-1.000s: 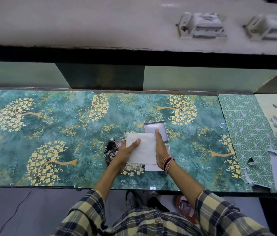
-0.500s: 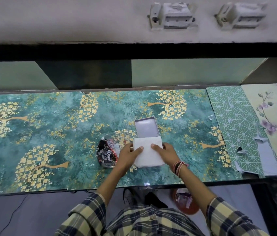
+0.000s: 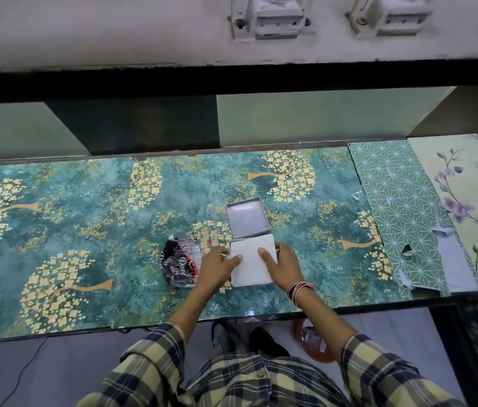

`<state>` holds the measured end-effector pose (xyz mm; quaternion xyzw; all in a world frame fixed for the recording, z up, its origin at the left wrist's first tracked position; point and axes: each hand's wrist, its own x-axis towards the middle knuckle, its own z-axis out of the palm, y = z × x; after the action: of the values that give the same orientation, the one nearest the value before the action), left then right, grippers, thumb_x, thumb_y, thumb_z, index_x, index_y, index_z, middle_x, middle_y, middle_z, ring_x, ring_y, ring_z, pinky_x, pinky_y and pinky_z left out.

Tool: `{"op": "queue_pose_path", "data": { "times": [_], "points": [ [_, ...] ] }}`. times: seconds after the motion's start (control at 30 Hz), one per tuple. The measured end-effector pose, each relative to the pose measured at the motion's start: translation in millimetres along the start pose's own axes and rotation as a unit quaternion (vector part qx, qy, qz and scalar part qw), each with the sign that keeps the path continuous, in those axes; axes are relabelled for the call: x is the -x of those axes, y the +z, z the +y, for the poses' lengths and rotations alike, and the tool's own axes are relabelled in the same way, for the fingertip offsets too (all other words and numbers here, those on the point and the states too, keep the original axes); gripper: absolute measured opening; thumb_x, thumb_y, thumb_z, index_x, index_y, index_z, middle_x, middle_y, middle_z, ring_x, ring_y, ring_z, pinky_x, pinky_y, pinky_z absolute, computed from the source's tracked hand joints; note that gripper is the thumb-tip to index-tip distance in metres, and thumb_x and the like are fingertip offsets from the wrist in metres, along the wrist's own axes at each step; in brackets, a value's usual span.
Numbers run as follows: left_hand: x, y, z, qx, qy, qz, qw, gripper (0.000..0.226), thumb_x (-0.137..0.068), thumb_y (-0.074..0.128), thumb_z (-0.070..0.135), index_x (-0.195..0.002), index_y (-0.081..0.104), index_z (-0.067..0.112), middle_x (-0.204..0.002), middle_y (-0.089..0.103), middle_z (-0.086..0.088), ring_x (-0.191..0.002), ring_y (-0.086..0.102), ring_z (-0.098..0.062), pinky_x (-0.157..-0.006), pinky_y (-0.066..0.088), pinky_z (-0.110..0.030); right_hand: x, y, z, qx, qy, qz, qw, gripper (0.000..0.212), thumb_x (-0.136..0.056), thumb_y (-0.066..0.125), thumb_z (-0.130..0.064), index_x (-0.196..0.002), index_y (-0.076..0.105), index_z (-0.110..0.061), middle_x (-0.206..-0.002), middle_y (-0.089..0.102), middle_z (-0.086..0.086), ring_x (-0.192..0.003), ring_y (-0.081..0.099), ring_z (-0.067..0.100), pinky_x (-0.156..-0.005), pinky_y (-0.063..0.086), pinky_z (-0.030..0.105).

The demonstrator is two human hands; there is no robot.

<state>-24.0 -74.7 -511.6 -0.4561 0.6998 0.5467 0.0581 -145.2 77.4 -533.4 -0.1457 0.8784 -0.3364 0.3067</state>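
A white square pad [image 3: 251, 268] lies near the front of the table [image 3: 85, 230], over a small box whose rim barely shows. My left hand [image 3: 217, 265] grips its left edge with the thumb laid on top. My right hand [image 3: 283, 267] grips the right edge the same way, fingers curled over the side. Just behind the pad sits an open shallow grey box half [image 3: 248, 217], empty. A crumpled dark wrapper [image 3: 179, 265] with white lettering lies directly left of my left hand.
The table carries a teal covering with gold trees. At its right end lie a green geometric sheet [image 3: 399, 207] and a pale floral sheet [image 3: 472, 195], both torn at the front. Under the front edge are a red object [image 3: 317, 345] and shoes [image 3: 223, 336].
The white pad has come down and toward me, now squared over the small box. Both hands shifted from its sides to gripping its edges with thumbs on top. The camera has tilted.
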Motion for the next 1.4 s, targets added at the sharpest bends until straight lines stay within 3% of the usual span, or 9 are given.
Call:
{"op": "queue_pose_path", "data": {
  "times": [0.13,0.33,0.43,0.6,0.7,0.77,1.0,1.23,1.4],
  "points": [
    [-0.5,0.7,-3.5,0.008,0.002,0.004,1.000,0.046,-0.089,0.075,0.038,-0.121,0.059,0.008,-0.102,0.065,-0.009,-0.089,0.068,-0.026,-0.079,0.062,-0.049,4.9,-5.5,-9.3,0.001,0.002,0.002,1.000,0.054,-0.097,0.057,-0.050,-0.128,0.053,-0.007,-0.128,0.055,0.015,-0.114,0.058,0.031,-0.097,0.051,0.046],
    [4.9,4.6,-6.5,-0.019,0.034,-0.003,0.999,0.045,-0.087,0.077,0.035,-0.121,0.059,0.011,-0.111,0.065,-0.008,-0.094,0.066,-0.027,-0.075,0.058,-0.042,2.9,0.2,-0.1,0.021,0.006,-0.026,0.999,0.063,-0.094,0.052,-0.062,-0.128,0.052,-0.009,-0.127,0.055,0.013,-0.119,0.053,0.030,-0.095,0.046,0.040],
    [5.6,7.4,-10.4,-0.104,0.087,0.005,0.991,0.055,-0.088,0.075,0.033,-0.134,0.056,0.010,-0.130,0.056,-0.010,-0.114,0.057,-0.028,-0.089,0.050,-0.037,3.5,-2.0,-4.9,0.032,-0.001,-0.028,0.999,0.064,-0.097,0.048,-0.061,-0.133,0.048,-0.008,-0.131,0.053,0.016,-0.123,0.051,0.034,-0.101,0.046,0.046],
    [6.0,4.8,-5.8,-0.234,0.235,-0.009,0.943,0.040,-0.093,0.068,0.022,-0.131,0.063,0.009,-0.134,0.055,-0.010,-0.128,0.048,-0.029,-0.102,0.040,-0.036,12.2,-26.6,-20.0,0.212,-0.217,-0.018,0.953,0.044,-0.098,0.055,-0.012,-0.141,0.050,-0.004,-0.141,0.052,0.017,-0.129,0.048,0.038,-0.106,0.044,0.048],
    [2.5,7.8,-1.8,-0.298,0.269,-0.055,0.914,0.039,-0.095,0.067,0.027,-0.131,0.067,0.012,-0.145,0.055,-0.009,-0.136,0.047,-0.028,-0.108,0.037,-0.034,11.4,-28.2,-16.9,0.339,-0.261,-0.097,0.898,0.039,-0.096,0.057,-0.013,-0.134,0.059,-0.005,-0.142,0.054,0.017,-0.135,0.048,0.038,-0.114,0.036,0.044],
    [-0.8,12.1,-1.0,-0.338,0.272,-0.070,0.898,0.042,-0.096,0.065,0.030,-0.134,0.067,0.013,-0.152,0.051,-0.010,-0.141,0.044,-0.030,-0.113,0.035,-0.035,7.3,-23.8,-9.6,0.402,-0.257,-0.126,0.870,0.038,-0.099,0.054,-0.017,-0.135,0.057,-0.007,-0.149,0.048,0.016,-0.143,0.041,0.034,-0.122,0.022,0.044],
    [-8.4,23.4,-6.1,-0.456,0.272,-0.059,0.845,0.043,-0.099,0.059,0.036,-0.136,0.065,0.015,-0.159,0.046,-0.009,-0.147,0.038,-0.029,-0.114,0.033,-0.041,-0.5,-10.0,-0.3,0.451,-0.235,-0.137,0.850,0.045,-0.103,0.044,-0.009,-0.148,0.044,-0.011,-0.164,0.033,0.010,-0.157,0.019,0.024,-0.124,-0.004,0.058],
    [-11.6,28.4,-6.6,-0.497,0.271,-0.047,0.823,0.043,-0.095,0.064,0.034,-0.134,0.062,0.016,-0.160,0.044,-0.007,-0.149,0.036,-0.027,-0.116,0.026,-0.044,-0.6,-3.7,-18.8,0.491,-0.198,-0.138,0.837,0.043,-0.099,0.053,-0.010,-0.141,0.047,-0.007,-0.150,0.046,0.012,-0.149,0.033,0.028,-0.120,0.003,0.069],
    [-16.4,17.3,-5.2,-0.528,0.252,-0.061,0.809,0.060,-0.092,0.070,0.036,-0.143,0.052,0.012,-0.168,0.029,-0.013,-0.155,0.025,-0.029,-0.124,0.020,-0.053,-5.5,-12.1,-23.1,0.508,-0.200,-0.154,0.823,0.073,-0.095,0.064,-0.015,-0.156,0.025,-0.002,-0.167,0.020,0.016,-0.157,0.015,0.030,-0.121,0.006,0.068]
  ]
}}
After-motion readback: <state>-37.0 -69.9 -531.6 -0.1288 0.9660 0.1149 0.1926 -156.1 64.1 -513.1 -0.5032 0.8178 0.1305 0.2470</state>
